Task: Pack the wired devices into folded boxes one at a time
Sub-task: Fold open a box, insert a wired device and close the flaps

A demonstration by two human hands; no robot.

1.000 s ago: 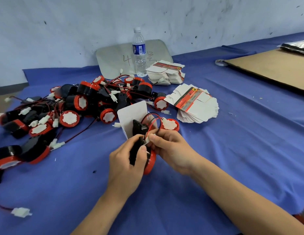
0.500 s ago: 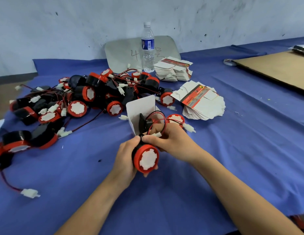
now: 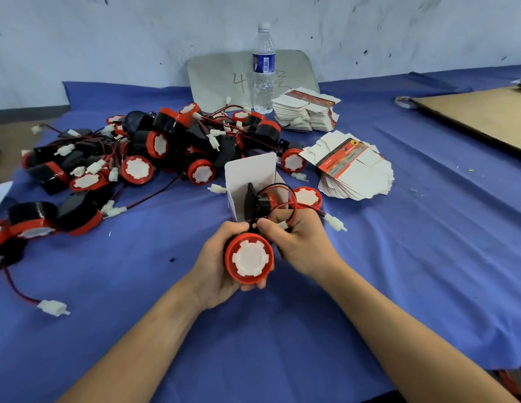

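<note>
We hold one wired device (image 3: 249, 258) just in front of the folded box (image 3: 250, 170), its red face with the white centre turned toward us. Our left hand (image 3: 215, 266) cups its body from the left, with the fingers curled round its underside and the thumb on top. Our right hand (image 3: 303, 242) is curled just right of it and pinches the red and black wire (image 3: 285, 196), which loops up in front of the box, with a white plug (image 3: 282, 225) showing between thumb and fingers. The box stands open on the blue cloth (image 3: 428, 228) with its flap up. A black part shows at its mouth, and we cannot tell whether it belongs to the held device.

Left of and behind the box lies the heap of devices (image 3: 166, 144). Right of the box sits a stack of flat boxes (image 3: 355, 173), with a second stack (image 3: 307, 112) behind it. Farther behind the box stands a water bottle (image 3: 263, 68) against a grey board (image 3: 218, 77). Far right of the box lies a cardboard sheet (image 3: 480, 114).
</note>
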